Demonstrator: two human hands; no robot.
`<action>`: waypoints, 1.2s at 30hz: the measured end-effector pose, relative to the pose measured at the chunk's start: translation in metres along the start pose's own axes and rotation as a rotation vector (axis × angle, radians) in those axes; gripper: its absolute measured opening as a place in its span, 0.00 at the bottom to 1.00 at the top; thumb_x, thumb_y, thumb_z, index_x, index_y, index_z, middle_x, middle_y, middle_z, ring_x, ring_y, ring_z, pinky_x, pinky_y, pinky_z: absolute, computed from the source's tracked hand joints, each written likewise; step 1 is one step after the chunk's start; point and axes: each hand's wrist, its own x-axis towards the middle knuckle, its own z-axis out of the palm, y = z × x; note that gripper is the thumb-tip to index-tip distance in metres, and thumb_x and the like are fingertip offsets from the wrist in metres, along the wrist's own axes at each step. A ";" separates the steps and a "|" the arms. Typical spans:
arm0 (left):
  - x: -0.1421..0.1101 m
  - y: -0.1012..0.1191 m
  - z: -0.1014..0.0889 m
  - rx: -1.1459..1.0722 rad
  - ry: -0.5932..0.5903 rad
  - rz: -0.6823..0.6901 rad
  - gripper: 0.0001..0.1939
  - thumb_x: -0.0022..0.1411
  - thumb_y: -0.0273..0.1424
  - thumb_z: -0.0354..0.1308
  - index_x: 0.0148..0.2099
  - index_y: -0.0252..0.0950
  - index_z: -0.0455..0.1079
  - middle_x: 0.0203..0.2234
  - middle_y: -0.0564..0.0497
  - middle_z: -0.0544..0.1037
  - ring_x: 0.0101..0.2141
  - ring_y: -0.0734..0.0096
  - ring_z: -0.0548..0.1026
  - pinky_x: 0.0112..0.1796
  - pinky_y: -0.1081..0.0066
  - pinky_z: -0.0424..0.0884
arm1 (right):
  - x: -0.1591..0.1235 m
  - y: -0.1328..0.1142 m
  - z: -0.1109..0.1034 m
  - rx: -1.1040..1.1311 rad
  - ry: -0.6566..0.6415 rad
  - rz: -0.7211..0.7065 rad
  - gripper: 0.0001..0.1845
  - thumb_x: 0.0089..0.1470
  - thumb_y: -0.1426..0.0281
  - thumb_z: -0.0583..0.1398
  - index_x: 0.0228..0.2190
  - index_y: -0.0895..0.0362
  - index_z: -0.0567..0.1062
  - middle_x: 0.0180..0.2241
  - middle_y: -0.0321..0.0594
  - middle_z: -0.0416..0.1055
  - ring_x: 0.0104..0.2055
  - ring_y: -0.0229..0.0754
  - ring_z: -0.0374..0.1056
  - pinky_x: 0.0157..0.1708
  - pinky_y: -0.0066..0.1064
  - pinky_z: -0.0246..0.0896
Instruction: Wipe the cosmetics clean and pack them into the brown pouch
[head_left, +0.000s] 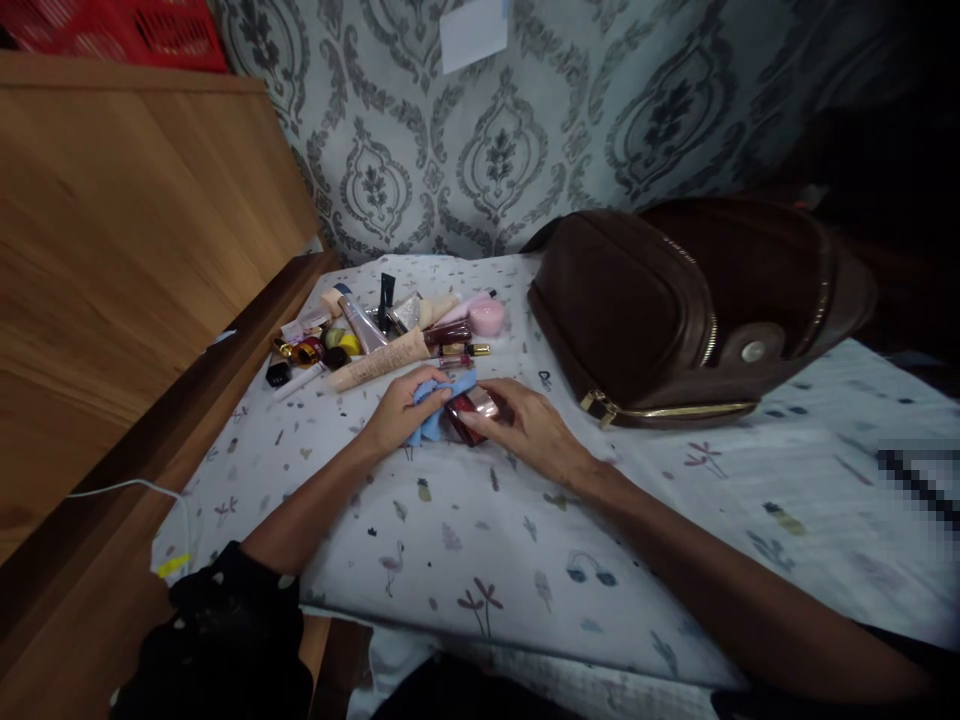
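Observation:
My left hand is closed on a blue cloth, its thumb lying along the top. In my right hand is a small dark red bottle with a shiny pinkish cap, tilted, its red end toward the cloth. The cloth lies against or very close to the bottle; the exact contact is hidden by my fingers. Just beyond both hands, a beige squeeze tube lies at the front of a pile of cosmetics, with a pink round jar at the pile's right end.
A brown leather bag with gold zippers stands at the right on the patterned tablecloth. Left of the table rises a wooden cabinet with a red basket on top. A white cable runs along the left edge.

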 end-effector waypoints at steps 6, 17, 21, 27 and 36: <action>0.001 -0.004 0.001 0.001 -0.031 -0.021 0.12 0.63 0.41 0.57 0.38 0.38 0.71 0.28 0.55 0.73 0.30 0.70 0.70 0.33 0.72 0.67 | 0.004 0.003 -0.005 0.267 -0.120 0.046 0.23 0.49 0.53 0.66 0.41 0.56 0.73 0.34 0.40 0.74 0.34 0.44 0.71 0.35 0.37 0.69; 0.003 -0.006 0.002 0.008 -0.010 -0.050 0.15 0.63 0.43 0.55 0.38 0.36 0.70 0.28 0.54 0.74 0.31 0.70 0.70 0.35 0.72 0.65 | 0.004 -0.007 -0.015 0.493 -0.260 0.045 0.30 0.39 0.61 0.72 0.42 0.54 0.69 0.37 0.38 0.74 0.36 0.42 0.72 0.37 0.35 0.72; 0.002 -0.003 0.001 -0.112 0.015 -0.114 0.14 0.62 0.43 0.56 0.39 0.36 0.70 0.25 0.56 0.71 0.26 0.74 0.66 0.30 0.74 0.63 | 0.002 -0.003 -0.010 0.377 -0.182 -0.087 0.30 0.42 0.60 0.71 0.46 0.52 0.68 0.45 0.41 0.71 0.39 0.43 0.71 0.38 0.37 0.71; 0.001 -0.001 -0.002 -0.067 0.003 -0.018 0.13 0.62 0.41 0.58 0.40 0.36 0.72 0.29 0.54 0.74 0.31 0.72 0.70 0.36 0.73 0.66 | 0.001 0.000 -0.013 0.248 -0.205 -0.159 0.31 0.47 0.60 0.68 0.51 0.51 0.66 0.48 0.43 0.69 0.47 0.49 0.69 0.43 0.41 0.70; 0.001 0.004 -0.002 -0.062 -0.024 -0.003 0.14 0.61 0.42 0.59 0.39 0.36 0.73 0.32 0.52 0.76 0.34 0.70 0.72 0.38 0.72 0.67 | 0.003 -0.007 -0.022 0.206 -0.222 -0.083 0.26 0.57 0.54 0.59 0.52 0.57 0.71 0.48 0.48 0.73 0.47 0.50 0.71 0.45 0.44 0.70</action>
